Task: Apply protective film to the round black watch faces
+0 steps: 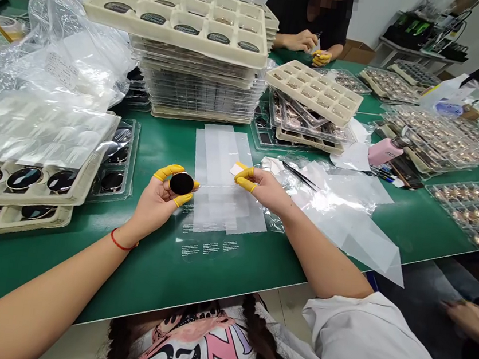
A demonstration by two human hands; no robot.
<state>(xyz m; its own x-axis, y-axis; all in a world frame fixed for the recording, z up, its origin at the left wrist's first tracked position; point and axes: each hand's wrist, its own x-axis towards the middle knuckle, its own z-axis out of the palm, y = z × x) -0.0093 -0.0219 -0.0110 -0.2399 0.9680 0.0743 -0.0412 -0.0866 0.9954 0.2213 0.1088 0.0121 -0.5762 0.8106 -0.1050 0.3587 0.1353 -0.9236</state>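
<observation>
My left hand (153, 204), with yellow finger cots on its fingertips, grips a round black watch face (182, 183) by its edge. The dark side is turned up toward me. To the right, my right hand (266, 189) also wears yellow finger cots and pinches a small white piece (236, 169), whose kind I cannot make out. The hands are apart, above overlapping translucent sheets (221, 148) on the green table. Nearer me lies clear film with white printed text (209, 249).
A tall stack of cream trays (173, 34) stands ahead, a smaller tray pile (314, 90) to its right. Trays of round black faces (23, 181) sit left. Dark tweezers (298, 174), a pink bottle (385, 152) and loose plastic sheets (350, 198) lie right. Two people work across the table.
</observation>
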